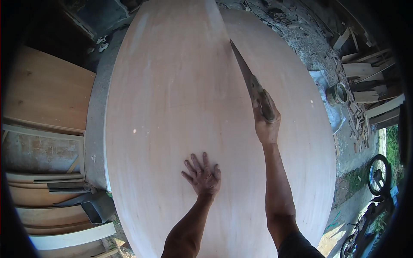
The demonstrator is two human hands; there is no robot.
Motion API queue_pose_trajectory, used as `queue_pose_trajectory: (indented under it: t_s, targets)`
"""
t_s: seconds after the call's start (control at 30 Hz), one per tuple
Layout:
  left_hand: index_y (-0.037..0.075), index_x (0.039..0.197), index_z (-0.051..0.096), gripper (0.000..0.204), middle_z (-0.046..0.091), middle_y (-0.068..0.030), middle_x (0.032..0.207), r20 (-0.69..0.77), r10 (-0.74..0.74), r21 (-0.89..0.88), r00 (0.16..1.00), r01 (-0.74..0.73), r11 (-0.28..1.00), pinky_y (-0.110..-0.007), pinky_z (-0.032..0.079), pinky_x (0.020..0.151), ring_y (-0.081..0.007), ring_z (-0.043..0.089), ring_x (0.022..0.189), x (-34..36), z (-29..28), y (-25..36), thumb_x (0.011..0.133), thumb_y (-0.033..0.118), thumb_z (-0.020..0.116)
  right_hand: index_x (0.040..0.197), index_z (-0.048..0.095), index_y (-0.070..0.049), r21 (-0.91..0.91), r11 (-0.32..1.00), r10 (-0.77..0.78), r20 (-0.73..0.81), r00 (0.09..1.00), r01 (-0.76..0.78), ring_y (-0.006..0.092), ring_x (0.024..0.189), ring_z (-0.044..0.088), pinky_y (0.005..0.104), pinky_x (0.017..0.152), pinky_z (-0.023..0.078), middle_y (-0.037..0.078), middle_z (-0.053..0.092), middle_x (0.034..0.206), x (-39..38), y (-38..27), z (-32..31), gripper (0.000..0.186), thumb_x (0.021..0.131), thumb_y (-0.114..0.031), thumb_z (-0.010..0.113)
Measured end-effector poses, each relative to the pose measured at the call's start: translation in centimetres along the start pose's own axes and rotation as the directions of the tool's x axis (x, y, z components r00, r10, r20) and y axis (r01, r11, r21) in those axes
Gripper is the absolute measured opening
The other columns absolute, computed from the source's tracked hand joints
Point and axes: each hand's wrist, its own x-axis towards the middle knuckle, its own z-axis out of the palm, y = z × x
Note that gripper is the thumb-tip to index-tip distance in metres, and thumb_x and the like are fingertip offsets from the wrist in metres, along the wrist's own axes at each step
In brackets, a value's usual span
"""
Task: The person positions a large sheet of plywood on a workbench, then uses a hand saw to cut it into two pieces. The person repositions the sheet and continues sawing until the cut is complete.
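A large pale plywood sheet [172, 107] fills the middle of the view. My right hand [266, 122] is wrapped round the handle of a hand saw [243, 66], whose blade points away from me. The blade's far end meets the plywood where an edge or cut line runs on toward the far side; how deep the teeth sit I cannot tell. Nearer to me, my left hand [203, 175] lies flat on the sheet with its fingers spread, holding nothing.
Wooden boards and panels [49, 92] stand at the left, beside a grey bin-like container [98, 207]. Off the sheet's right side are a bucket [337, 93], wood offcuts [358, 120] and a motorbike [370, 228]. Dark cables [275, 17] lie on the ground at the far right.
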Motion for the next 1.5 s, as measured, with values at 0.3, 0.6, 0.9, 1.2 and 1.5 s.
queue_pose_trajectory:
  t_s: [0.3,0.6,0.9,1.2,1.5]
  targets:
    - [0.025,0.16,0.02,0.071,0.007,-0.0185,0.167,-0.021,0.053,-0.022,0.998,-0.053,0.998,-0.068,-0.004,0.117,-0.0457,-0.001,0.152,-0.2,0.4,0.3,0.099,0.056,0.039,0.13,0.061,-0.006,-0.02,0.99,0.141,-0.01,0.99,-0.141,0.0234,0.1,0.071,0.0352,0.086,0.054,0.016,0.073,0.107,9.7,1.1,2.9,0.04,0.092,-0.017,0.069]
    - [0.025,0.16,0.02,0.07,0.006,-0.0191,0.167,-0.022,-0.011,0.003,1.0,0.011,1.0,-0.068,-0.003,0.117,-0.0464,-0.002,0.152,-0.3,0.4,-1.3,0.099,0.055,0.038,0.129,0.06,0.001,-0.01,1.0,-0.013,-0.044,0.999,0.013,0.0247,0.107,0.07,0.0335,0.091,0.054,0.017,0.072,0.114,-1.0,-0.1,0.6,0.039,0.094,-0.015,0.068]
    - [0.023,0.16,0.019,0.072,0.004,-0.0198,0.167,0.015,-0.022,0.009,1.0,0.021,1.0,-0.068,-0.003,0.117,-0.0465,-0.003,0.152,-0.1,-0.2,-0.7,0.1,0.056,0.037,0.131,0.06,-0.003,-0.043,0.998,0.039,-0.042,0.998,-0.04,0.0289,0.106,0.07,0.0361,0.091,0.053,0.017,0.073,0.108,0.6,0.9,2.3,0.043,0.092,-0.017,0.07]
    - [0.023,0.161,0.019,0.072,0.004,-0.0208,0.166,-0.017,0.069,-0.028,0.997,-0.069,0.997,-0.069,-0.002,0.116,-0.0472,-0.003,0.151,-0.3,0.6,0.9,0.1,0.058,0.035,0.126,0.062,-0.006,-0.098,0.978,0.184,-0.02,0.983,-0.185,0.0354,0.096,0.071,0.0412,0.082,0.053,0.022,0.071,0.098,10.5,0.4,3.2,0.035,0.093,-0.015,0.066]
    - [0.023,0.161,0.019,0.072,0.005,-0.0209,0.166,-0.01,-0.01,0.012,1.0,0.011,1.0,-0.069,-0.002,0.116,-0.0474,-0.003,0.151,0.0,0.2,-1.2,0.1,0.058,0.034,0.13,0.059,0.002,-0.06,0.994,0.086,-0.05,0.995,-0.089,0.0291,0.101,0.072,0.0367,0.086,0.055,0.019,0.073,0.107,-5.0,-1.6,-0.6,0.042,0.092,-0.013,0.068]
